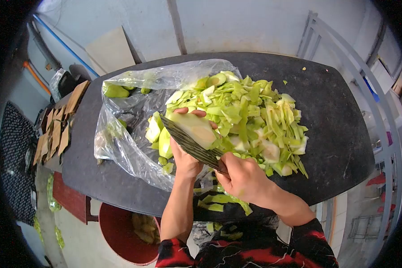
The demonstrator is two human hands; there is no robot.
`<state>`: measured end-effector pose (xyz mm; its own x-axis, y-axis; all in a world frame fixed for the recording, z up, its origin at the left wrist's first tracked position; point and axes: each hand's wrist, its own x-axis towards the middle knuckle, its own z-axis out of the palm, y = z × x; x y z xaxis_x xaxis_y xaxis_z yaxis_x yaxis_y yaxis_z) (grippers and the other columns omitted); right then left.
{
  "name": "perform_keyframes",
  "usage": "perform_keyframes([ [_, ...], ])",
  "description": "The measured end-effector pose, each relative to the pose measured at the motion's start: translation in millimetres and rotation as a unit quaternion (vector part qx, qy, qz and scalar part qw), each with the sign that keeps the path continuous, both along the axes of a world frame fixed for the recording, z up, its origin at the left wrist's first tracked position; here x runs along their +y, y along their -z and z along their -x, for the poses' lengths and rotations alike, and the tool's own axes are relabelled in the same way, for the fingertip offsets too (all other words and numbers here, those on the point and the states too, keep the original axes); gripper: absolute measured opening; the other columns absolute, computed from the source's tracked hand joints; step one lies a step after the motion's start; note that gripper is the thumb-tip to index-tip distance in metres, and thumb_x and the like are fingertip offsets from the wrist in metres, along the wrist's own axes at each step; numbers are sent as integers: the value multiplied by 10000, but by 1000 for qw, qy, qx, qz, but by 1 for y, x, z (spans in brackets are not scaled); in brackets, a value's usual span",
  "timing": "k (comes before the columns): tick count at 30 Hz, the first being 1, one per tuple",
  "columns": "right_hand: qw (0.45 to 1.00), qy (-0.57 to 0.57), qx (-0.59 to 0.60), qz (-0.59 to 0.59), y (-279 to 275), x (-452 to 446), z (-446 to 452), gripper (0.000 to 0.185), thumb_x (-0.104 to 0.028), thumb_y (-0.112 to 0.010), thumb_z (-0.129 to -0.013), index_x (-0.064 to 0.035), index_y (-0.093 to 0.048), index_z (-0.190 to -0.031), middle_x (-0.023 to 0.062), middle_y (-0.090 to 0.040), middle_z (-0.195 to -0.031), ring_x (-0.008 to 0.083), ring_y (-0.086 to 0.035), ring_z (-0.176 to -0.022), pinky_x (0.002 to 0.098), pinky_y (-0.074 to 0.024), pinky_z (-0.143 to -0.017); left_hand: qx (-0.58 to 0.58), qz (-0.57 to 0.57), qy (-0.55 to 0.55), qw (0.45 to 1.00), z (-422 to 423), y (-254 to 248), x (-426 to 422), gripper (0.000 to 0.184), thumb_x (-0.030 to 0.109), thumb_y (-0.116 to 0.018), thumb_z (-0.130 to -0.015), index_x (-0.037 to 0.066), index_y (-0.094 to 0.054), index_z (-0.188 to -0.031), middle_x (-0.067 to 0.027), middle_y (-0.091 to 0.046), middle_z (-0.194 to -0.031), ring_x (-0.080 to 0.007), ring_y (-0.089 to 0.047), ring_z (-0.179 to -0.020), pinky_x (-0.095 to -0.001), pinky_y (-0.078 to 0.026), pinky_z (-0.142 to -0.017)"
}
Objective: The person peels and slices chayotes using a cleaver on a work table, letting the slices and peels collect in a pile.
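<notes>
My left hand [186, 157] is closed around a pale, peeled green fruit [195, 127], its fingertips showing past the far edge; it looks like an unripe mango, but I cannot be sure. In my right hand [246, 177] is a knife [190, 139] with a broad, dark, streaked blade. The blade lies slantwise across the near side of the fruit, over my left palm. Beyond both hands spreads a heap of green slices and peelings [254, 118]. Part of it rests on a clear plastic bag [134, 156]. Several whole green fruits [116, 90] are inside the bag.
The dark table [335, 134] has rounded edges. Strips of peel [216, 202] lie at its near edge. Below left stands a red bucket [116, 232] with scraps inside. Cardboard pieces [56, 134] are stacked at left. A grey metal railing [366, 76] runs along the right.
</notes>
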<state>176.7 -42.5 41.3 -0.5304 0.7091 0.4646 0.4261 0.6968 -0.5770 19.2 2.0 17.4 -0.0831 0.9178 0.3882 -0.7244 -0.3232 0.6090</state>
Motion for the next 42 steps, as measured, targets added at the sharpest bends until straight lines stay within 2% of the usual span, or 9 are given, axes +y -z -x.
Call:
perform_keyframes([
  [10,993,-1,79,83,1,1,3,217,-116,-628,-899,9,-452,-921,189,-576,-637,405,-632,-608,464,-503,-508,57,1,-17,998,3,4,5,1006,366,-904,-645,73,-298,-1394,-208,-465,-1304,-317,-634,-984,-432,-594,-784],
  [13,995,12,80,58,8,2,5,206,-119,-632,-901,4,-468,-920,184,-573,-632,399,-632,-600,459,-504,-504,56,10,-28,998,3,9,7,914,395,-878,-665,165,-344,-1371,-198,-490,-1279,-354,-644,-938,-474,-607,-733],
  [15,997,18,70,29,14,5,6,201,-120,-636,-900,2,-476,-915,180,-571,-628,395,-631,-593,455,-505,-503,44,22,-53,997,0,9,7,995,431,-881,-655,81,-313,-1393,-202,-485,-1285,-329,-641,-959,-445,-602,-753],
  [18,996,27,81,4,18,7,4,203,-130,-655,-886,-4,-496,-903,171,-575,-631,393,-624,-588,453,-512,-513,-47,83,-9,995,2,13,8,946,442,-852,-691,115,-320,-1402,-188,-487,-1287,-338,-641,-952,-469,-596,-747],
  [21,996,-23,74,-47,6,1,-6,224,-159,-676,-888,3,-521,-905,130,-565,-610,293,-624,-525,382,-489,-484,-73,81,-12,994,22,12,11,842,433,-739,-728,129,-346,-1408,-169,-506,-1268,-341,-610,-1028,-485,-553,-841],
  [24,917,-70,239,310,4,6,-22,260,-238,-640,-949,-2,-548,-893,-9,-522,-576,68,-511,-500,246,-368,-462,-112,56,-2,992,40,3,10,860,388,-714,-643,28,-423,-1368,-171,-560,-1177,-308,-599,-1070,-430,-514,-948],
  [27,830,-158,285,453,-2,22,-38,327,-272,-542,-1013,-32,-491,-797,1,-474,-558,89,-444,-432,258,-360,-400,-111,23,34,993,43,-10,3,879,447,-672,-623,-7,-440,-1339,-246,-575,-1168,-342,-633,-1008,-426,-569,-831],
  [37,774,-189,282,535,15,36,-45,465,-338,-503,-1027,-27,-462,-684,22,-433,-523,113,-442,-396,268,-371,-362,-137,47,-33,989,45,0,2,832,502,-620,-637,-73,-511,-1229,-238,-624,-1033,-340,-658,-909,-420,-567,-767],
  [42,775,-173,282,539,17,38,-47,465,-347,-511,-1022,-25,-467,-689,25,-440,-523,118,-443,-391,270,-370,-357,-64,45,10,997,49,0,0,833,500,-616,-641,-79,-514,-1231,-210,-622,-1054,-311,-654,-913,-390,-562,-767],
])
